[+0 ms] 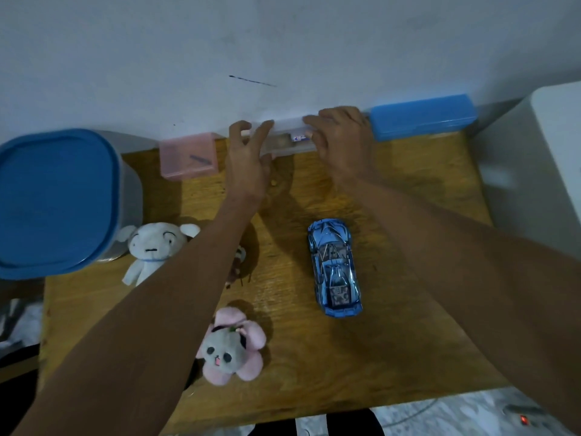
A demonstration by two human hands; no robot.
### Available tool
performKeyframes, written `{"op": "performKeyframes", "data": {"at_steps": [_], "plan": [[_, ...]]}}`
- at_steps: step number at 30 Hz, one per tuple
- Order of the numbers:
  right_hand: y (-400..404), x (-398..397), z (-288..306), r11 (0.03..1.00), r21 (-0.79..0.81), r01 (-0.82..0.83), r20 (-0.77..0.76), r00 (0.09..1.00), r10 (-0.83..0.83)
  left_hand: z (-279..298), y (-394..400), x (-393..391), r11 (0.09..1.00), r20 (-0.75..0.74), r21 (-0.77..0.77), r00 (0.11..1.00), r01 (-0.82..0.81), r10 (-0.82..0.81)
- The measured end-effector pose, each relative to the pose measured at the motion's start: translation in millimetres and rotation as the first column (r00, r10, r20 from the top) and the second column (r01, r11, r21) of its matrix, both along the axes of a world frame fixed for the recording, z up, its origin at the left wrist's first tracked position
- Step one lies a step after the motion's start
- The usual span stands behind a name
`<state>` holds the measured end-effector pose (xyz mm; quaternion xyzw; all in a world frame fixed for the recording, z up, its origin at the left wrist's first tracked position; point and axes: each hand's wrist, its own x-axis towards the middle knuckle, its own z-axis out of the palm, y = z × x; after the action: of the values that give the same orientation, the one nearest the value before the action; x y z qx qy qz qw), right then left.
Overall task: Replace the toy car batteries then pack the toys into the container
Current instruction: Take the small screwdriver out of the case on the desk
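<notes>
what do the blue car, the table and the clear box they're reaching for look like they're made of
Blue car: glossy, mirror-like shell, probably chromed plastic or metal.
Table: wood or wood veneer, with visible grain and a dull finish.
Clear box: translucent, slightly frosted plastic; its contents show through.

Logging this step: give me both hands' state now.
Left hand: open, fingers on the clear plastic case.
Right hand: gripping the same case's right end.
</notes>
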<state>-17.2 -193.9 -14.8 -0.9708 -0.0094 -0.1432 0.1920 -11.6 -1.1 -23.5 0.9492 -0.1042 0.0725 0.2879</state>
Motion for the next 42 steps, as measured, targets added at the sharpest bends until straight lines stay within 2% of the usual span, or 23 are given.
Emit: {"op": "performKeyframes", "data": {"at_steps": [4, 7, 9, 13, 17, 23, 26, 32, 35, 42], "plan": [[3.3, 4.1, 8.2, 0.992, 0.003, 0.128, 0.030, 0.991, -0.128, 0.9, 2.9, 0.9, 0.998, -0.061, -0.053, 0.998, -0.023, 0.020], [7.6, 8.4, 18.2, 0.961, 0.030, 0.274, 0.070, 0.959, -0.275, -0.8, 8.4, 3.7, 0.989, -0.103, -0.146, 0.995, -0.016, 0.001], [9.9, 11.6, 21.7, 0.951, 0.056, 0.304, 0.054, 0.950, -0.307, -3.0, 11.7, 4.1, 0.977, -0.130, -0.215, 0.991, 0.000, -0.029], [8.8, 18.1, 18.6, 0.940, 0.167, 0.296, 0.008, 0.953, -0.302, -6.7, 14.0, 5.0, 0.967, -0.158, -0.254, 0.986, 0.009, -0.051], [9.2, 19.1, 14.7, 0.935, 0.237, 0.264, 0.061, 0.956, -0.285, -8.6, 14.4, 7.3, 0.964, -0.140, -0.264, 0.988, 0.019, -0.058], [-1.9, 7.6, 6.2, 0.969, 0.211, 0.130, 0.055, 0.988, -0.144, -14.9, 15.4, 7.9, 0.959, -0.121, -0.283, 0.991, 0.020, -0.056], [-1.5, 3.2, 1.4, 0.986, 0.157, 0.052, -0.009, 0.999, -0.052, -16.9, 16.0, 10.7, 0.962, -0.134, -0.273, 0.990, 0.000, -0.038], [1.9, 3.7, -10.5, 0.994, -0.065, -0.090, -0.109, 0.991, 0.083, -19.2, 16.4, 11.7, 0.963, -0.128, -0.267, 0.992, -0.012, -0.023], [3.2, 5.3, -13.3, 0.979, -0.164, -0.122, -0.148, 0.984, 0.098, -16.9, 15.1, 11.0, 0.960, -0.120, -0.280, 0.993, -0.018, -0.017], [11.5, -0.3, -17.1, 0.952, -0.288, -0.104, -0.169, 0.984, 0.056, -18.3, 14.8, 11.6, 0.946, -0.109, -0.325, 0.994, -0.008, -0.029]]}}
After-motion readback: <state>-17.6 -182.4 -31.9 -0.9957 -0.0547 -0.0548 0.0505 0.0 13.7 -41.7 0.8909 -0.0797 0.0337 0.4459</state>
